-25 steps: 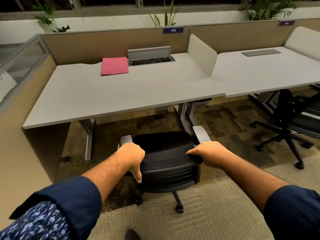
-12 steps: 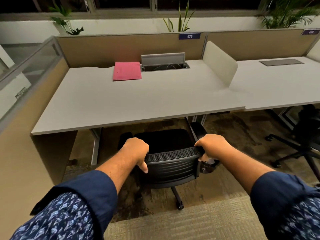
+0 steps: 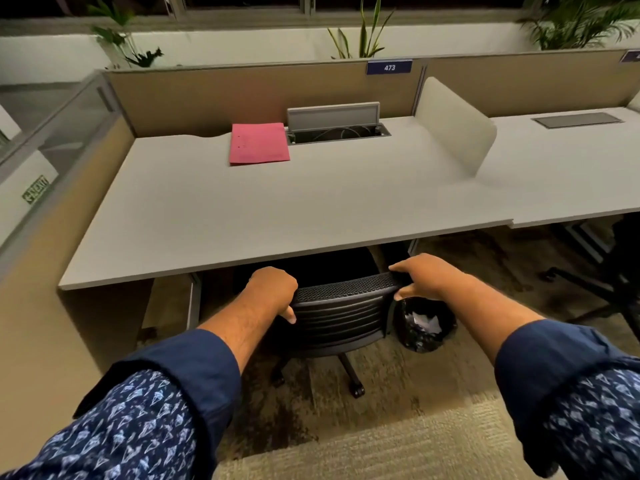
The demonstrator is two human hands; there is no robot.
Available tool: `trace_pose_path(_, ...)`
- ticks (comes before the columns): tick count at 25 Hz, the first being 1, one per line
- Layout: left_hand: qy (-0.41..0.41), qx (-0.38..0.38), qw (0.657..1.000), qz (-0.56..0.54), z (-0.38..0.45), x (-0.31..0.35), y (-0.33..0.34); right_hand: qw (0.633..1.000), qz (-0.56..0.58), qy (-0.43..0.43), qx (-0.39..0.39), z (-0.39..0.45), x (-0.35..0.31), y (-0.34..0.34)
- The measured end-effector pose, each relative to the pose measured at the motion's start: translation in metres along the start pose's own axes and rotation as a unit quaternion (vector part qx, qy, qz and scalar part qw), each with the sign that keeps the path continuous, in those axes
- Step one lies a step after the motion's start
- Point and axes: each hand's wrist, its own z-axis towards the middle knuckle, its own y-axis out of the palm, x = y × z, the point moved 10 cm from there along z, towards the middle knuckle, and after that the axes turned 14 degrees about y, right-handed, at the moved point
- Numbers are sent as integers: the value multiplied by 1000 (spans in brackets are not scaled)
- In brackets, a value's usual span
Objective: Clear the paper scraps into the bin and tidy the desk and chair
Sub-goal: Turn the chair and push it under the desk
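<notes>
A black mesh office chair [image 3: 341,315] stands at the grey desk [image 3: 277,209], its seat tucked under the front edge. My left hand [image 3: 273,289] grips the left top corner of the backrest. My right hand [image 3: 424,277] holds the right top corner, fingers over the rim and thumb below. A black bin [image 3: 424,325] with white paper scraps inside sits on the floor just right of the chair, partly behind my right forearm. A pink folder [image 3: 258,143] lies flat at the back of the desk.
An open cable tray [image 3: 337,128] sits beside the folder. A white divider [image 3: 453,126] separates the neighbouring desk [image 3: 561,168]. Another black chair's base [image 3: 602,282] is at the far right. A tan partition [image 3: 41,271] bounds the left side.
The chair has rolled forward, its seat and armrests now under the desk. Both hands stayed on the backrest. The bin has come into view beside the chair.
</notes>
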Motion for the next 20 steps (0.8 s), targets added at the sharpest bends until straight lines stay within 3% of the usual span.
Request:
trace_pose_path(13,-48,31,996,-73,34,-41,-29,998,-35,-59,0,92,-11,-21)
trace_pose_path(20,-82,120,978,-148,63,-69,-20,994,-52,-94,14,125,-21,-29)
